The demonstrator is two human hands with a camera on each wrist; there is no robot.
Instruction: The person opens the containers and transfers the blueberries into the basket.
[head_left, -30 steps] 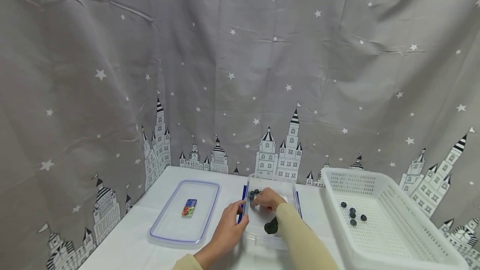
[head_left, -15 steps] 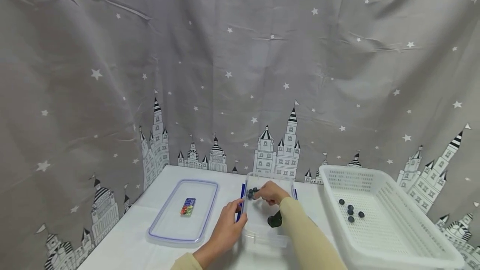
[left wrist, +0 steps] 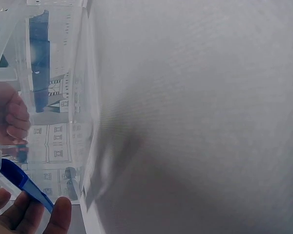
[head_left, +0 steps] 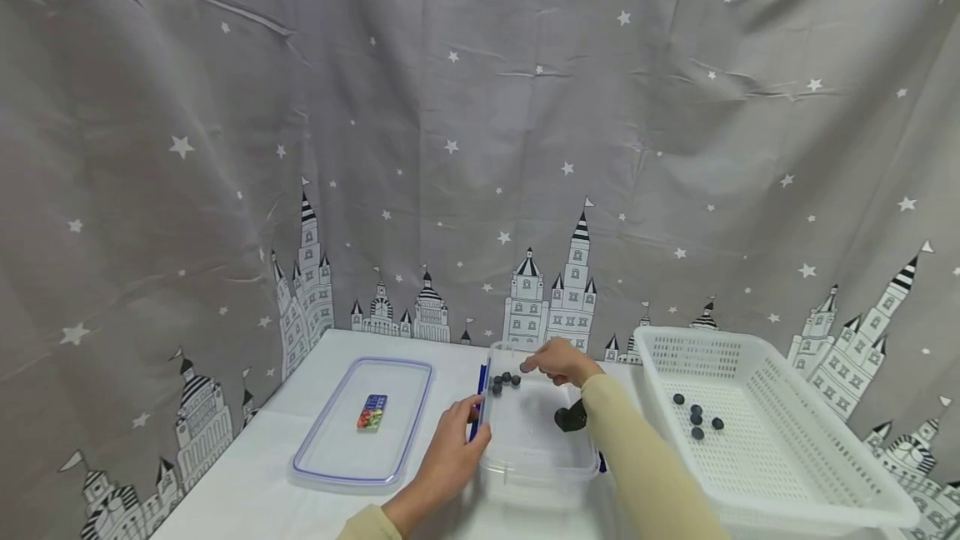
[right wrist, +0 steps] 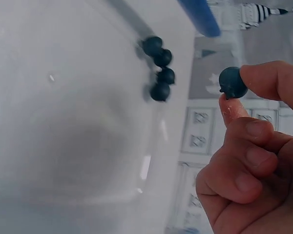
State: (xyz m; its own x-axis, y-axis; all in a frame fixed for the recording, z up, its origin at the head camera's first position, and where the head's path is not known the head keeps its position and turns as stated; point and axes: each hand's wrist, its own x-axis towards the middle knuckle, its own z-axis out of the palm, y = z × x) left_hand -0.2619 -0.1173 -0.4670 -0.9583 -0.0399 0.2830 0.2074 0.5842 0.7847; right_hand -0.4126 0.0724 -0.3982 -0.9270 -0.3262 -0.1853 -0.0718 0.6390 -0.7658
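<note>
A clear container (head_left: 528,458) with blue side clips holds several dark blue berries (head_left: 506,377) near its far left corner. My right hand (head_left: 561,362), above its far end, pinches one berry (right wrist: 232,82) between thumb and index finger, the other fingers curled in. Four berries' worth of cluster shows as several berries (right wrist: 160,91) below it in the right wrist view. At the container's left side my left hand (head_left: 452,450) touches the wall, its fingers around the blue clip (left wrist: 24,183), thumb and fingertips showing in the left wrist view.
A clear lid (head_left: 337,448) with a blue rim and a coloured label (head_left: 372,412) lies on the white table (head_left: 255,473) at the left. A white perforated basket (head_left: 780,473) with several berries (head_left: 697,432) stands at the right. Behind hangs a grey curtain (head_left: 420,148).
My right hand has lifted from the berry cluster and moved right and toward the far end, with a berry between its fingertips. The left hand stays at the container's side.
</note>
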